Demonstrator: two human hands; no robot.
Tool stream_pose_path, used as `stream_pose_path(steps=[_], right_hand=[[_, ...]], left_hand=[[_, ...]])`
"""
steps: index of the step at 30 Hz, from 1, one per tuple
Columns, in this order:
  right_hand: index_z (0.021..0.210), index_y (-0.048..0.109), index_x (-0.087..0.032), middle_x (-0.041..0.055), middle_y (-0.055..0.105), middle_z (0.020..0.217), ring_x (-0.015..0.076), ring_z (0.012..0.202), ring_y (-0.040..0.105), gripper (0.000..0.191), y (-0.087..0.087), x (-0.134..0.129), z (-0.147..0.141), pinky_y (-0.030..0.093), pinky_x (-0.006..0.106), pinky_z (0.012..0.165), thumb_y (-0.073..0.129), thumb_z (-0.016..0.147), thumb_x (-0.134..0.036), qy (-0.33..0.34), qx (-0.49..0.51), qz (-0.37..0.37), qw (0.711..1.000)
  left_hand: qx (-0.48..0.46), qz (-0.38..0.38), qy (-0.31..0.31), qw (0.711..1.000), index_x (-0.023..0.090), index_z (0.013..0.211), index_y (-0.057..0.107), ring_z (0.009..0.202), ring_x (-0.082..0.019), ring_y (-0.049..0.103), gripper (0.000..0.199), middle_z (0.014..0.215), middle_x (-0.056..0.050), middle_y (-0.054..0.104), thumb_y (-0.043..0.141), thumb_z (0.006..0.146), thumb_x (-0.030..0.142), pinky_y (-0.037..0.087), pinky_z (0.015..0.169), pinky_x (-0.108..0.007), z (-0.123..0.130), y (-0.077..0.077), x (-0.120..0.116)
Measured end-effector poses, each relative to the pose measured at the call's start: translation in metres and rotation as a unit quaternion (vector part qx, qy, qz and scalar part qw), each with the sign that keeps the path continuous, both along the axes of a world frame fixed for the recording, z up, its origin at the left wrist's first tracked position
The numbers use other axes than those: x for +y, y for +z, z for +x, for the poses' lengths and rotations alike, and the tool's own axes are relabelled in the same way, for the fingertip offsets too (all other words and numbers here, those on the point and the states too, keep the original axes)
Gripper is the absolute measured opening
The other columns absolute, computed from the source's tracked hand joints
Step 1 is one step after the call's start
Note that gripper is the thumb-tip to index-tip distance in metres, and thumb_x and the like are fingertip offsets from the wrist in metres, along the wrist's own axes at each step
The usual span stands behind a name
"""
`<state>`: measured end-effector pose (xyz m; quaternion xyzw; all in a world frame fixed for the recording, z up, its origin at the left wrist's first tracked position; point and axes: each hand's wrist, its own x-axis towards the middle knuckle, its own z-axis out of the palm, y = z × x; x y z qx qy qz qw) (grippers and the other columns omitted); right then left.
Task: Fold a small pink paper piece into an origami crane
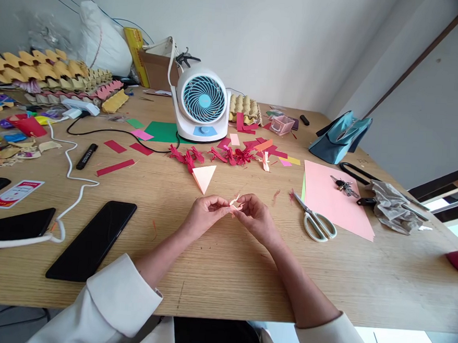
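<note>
My left hand (211, 212) and my right hand (255, 215) meet over the middle of the table. Between the fingertips of both is a small pale peach paper piece (235, 204) with cut, curling strips. Both hands are closed in a pinch on it. Just beyond my left hand lies a folded peach paper triangle (204, 177). Several crimson fringed paper pieces (243, 156) form a row behind it, with a similar peach fringed piece (266, 162) at the row's right end. To the right of my right hand rest white-handled scissors (316, 222), blades pointing away.
A white fan (204, 102) stands at the back on green paper (163, 131). Pink paper sheets (334, 200) with keys (345, 187) lie right, near a blue bag (339, 136). At left are a black phone (93, 240), a marker (87, 156) and a white cable (71, 168).
</note>
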<state>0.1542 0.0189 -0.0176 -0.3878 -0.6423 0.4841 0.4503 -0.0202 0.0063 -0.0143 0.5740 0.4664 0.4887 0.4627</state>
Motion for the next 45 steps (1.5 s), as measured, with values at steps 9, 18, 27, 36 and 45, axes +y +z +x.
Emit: stream_pose_path(steps=[9,18,27,36,45], right_hand=[[0.103,0.053,-0.022,-0.002,0.059,0.076,0.0128,0.065,0.057,0.031,0.005,-0.002,0.004,0.046,0.028,0.063,0.068,0.08,-0.034,-0.016,-0.037,0.034,0.999],[0.107,0.051,-0.023,-0.001,0.062,0.08,0.0137,0.072,0.061,0.029,0.005,-0.001,0.005,0.049,0.029,0.07,0.065,0.082,-0.028,-0.01,-0.044,0.062,0.997],[0.111,0.051,-0.023,-0.0021,0.061,0.077,0.0134,0.069,0.059,0.029,0.014,-0.005,0.006,0.049,0.029,0.069,0.062,0.084,-0.024,-0.014,-0.081,0.097,0.992],[0.085,0.059,-0.02,0.0031,0.06,0.085,0.0156,0.075,0.053,0.016,0.008,-0.009,0.0,0.045,0.031,0.07,0.067,0.083,-0.034,-0.139,-0.095,0.131,0.977],[0.086,0.071,-0.018,0.0044,0.067,0.083,0.0159,0.072,0.055,0.023,0.0,-0.009,-0.011,0.041,0.03,0.068,0.066,0.08,-0.04,-0.118,-0.026,-0.005,0.993]], left_hand=[[-0.01,-0.021,-0.039,0.999,0.014,0.077,0.07,0.067,-0.014,0.061,0.03,0.073,-0.003,0.069,0.076,0.073,0.043,0.047,0.067,-0.025,0.001,-0.003,0.001],[0.004,-0.011,-0.029,1.0,0.015,0.072,0.068,0.066,-0.014,0.059,0.029,0.07,-0.002,0.067,0.076,0.071,0.043,0.046,0.066,-0.025,0.002,-0.003,0.001],[0.003,-0.013,-0.051,0.999,0.015,0.071,0.064,0.066,-0.012,0.055,0.03,0.07,0.0,0.063,0.076,0.073,0.042,0.043,0.065,-0.024,0.003,-0.002,-0.001],[-0.208,-0.142,0.036,0.967,0.016,0.067,0.054,0.054,-0.004,0.043,0.04,0.067,0.005,0.058,0.084,0.062,0.04,0.036,0.054,-0.018,0.011,0.002,-0.006],[-0.27,-0.164,0.049,0.947,0.015,0.07,0.059,0.064,-0.006,0.053,0.038,0.071,0.005,0.06,0.088,0.057,0.035,0.046,0.066,-0.019,0.025,0.003,-0.016]])
